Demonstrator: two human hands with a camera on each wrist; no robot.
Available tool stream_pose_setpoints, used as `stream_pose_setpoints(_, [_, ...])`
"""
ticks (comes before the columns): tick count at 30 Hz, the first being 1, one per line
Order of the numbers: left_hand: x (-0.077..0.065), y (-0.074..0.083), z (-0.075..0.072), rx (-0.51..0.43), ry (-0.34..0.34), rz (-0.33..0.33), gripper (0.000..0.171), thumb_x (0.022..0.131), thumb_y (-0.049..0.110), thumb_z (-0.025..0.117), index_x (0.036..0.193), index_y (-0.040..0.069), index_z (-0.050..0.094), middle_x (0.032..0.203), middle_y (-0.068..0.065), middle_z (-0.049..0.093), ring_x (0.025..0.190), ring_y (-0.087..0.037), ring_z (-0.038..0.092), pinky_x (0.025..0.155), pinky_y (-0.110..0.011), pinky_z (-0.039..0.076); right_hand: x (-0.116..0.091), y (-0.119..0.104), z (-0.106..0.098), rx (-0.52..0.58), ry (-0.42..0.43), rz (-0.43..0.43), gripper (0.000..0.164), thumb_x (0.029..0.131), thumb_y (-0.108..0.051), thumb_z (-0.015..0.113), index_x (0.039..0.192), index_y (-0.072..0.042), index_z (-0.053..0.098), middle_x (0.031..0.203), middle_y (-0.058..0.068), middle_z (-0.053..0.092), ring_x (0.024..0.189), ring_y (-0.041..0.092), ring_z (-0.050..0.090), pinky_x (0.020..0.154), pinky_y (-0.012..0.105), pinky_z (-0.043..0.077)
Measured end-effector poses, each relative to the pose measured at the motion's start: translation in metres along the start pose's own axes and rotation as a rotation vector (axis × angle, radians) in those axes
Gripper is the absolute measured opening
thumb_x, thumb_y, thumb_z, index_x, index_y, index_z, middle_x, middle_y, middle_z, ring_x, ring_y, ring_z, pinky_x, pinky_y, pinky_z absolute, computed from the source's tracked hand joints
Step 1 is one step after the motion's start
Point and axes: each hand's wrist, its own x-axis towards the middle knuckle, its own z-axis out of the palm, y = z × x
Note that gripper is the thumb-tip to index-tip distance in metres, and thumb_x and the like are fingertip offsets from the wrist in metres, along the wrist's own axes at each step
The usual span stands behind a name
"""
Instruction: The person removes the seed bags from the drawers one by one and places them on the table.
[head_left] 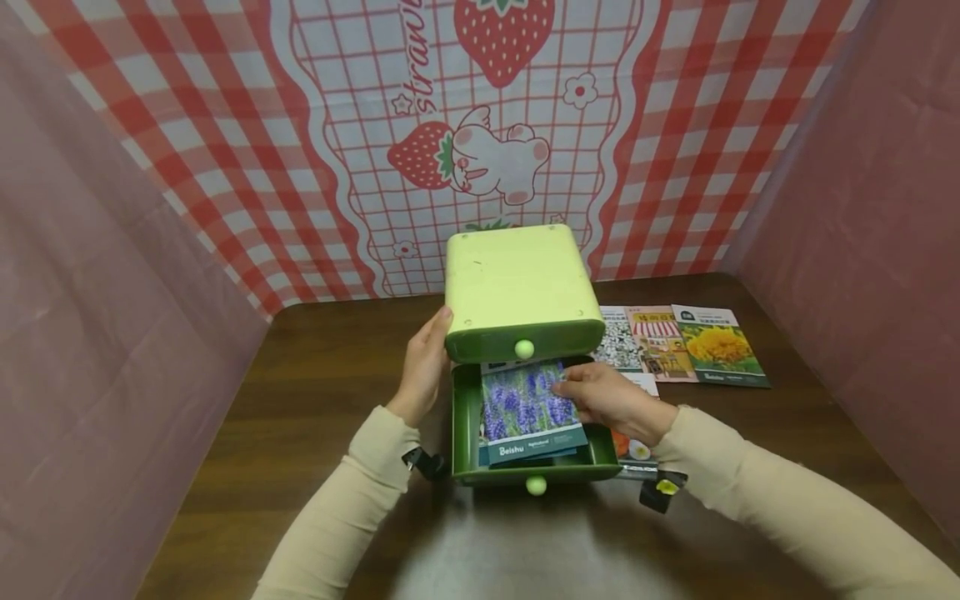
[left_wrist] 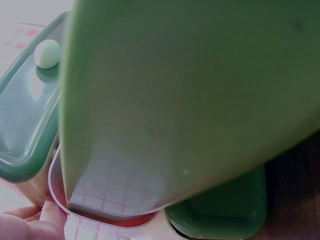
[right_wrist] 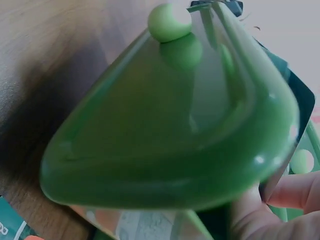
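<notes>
A small yellow-green cabinet [head_left: 517, 279] has a dark green drawer [head_left: 467, 417] pulled out at the front. Inside the drawer lies a seed packet [head_left: 525, 408] with purple flowers, on top of at least one more packet. My right hand [head_left: 613, 397] pinches the upper packet by its right edge; in the right wrist view, thumb and finger [right_wrist: 295, 192] meet at the packet's dark edge [right_wrist: 302, 97]. My left hand [head_left: 422, 368] rests against the cabinet's left side near its front corner, fingers extended. The left wrist view is mostly filled by the drawer's green side [left_wrist: 175, 100].
To the right of the cabinet lie several packets, among them a yellow-flower packet [head_left: 720, 346] and a pink-striped one [head_left: 660, 343]. Another packet [head_left: 637, 450] is partly hidden beneath my right wrist. A strawberry-print checked cloth [head_left: 480, 100] hangs behind the table [head_left: 337, 358], with pink cloths at both sides.
</notes>
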Motion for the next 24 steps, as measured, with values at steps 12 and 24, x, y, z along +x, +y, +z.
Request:
stream_pose_setpoints(12, [0.0001, 0.0004, 0.0003, 0.003, -0.002, 0.007, 0.059, 0.101, 0.044, 0.049, 0.148, 0.009, 0.043, 0.153, -0.005, 0.044, 0.129, -0.027, 0.054, 0.103, -0.038, 0.051, -0.0006, -0.0009, 0.004, -0.183, -0.015, -0.003, 0.035, 0.101, -0.013, 0.051, 0.07, -0.013, 0.036, 0.059, -0.003, 0.033, 0.054, 0.011, 0.037, 0.056, 0.028, 0.049])
stream_pose_setpoints(24, [-0.002, 0.0017, 0.0002, 0.014, -0.004, -0.001, 0.059, 0.101, 0.045, 0.048, 0.149, 0.01, 0.042, 0.153, -0.004, 0.043, 0.128, -0.027, 0.055, 0.099, -0.035, 0.053, -0.0061, -0.0028, -0.0032, -0.307, 0.012, -0.025, 0.027, 0.102, -0.015, 0.051, 0.076, -0.009, 0.044, 0.062, 0.001, 0.038, 0.06, 0.016, 0.053, 0.062, 0.031, 0.056])
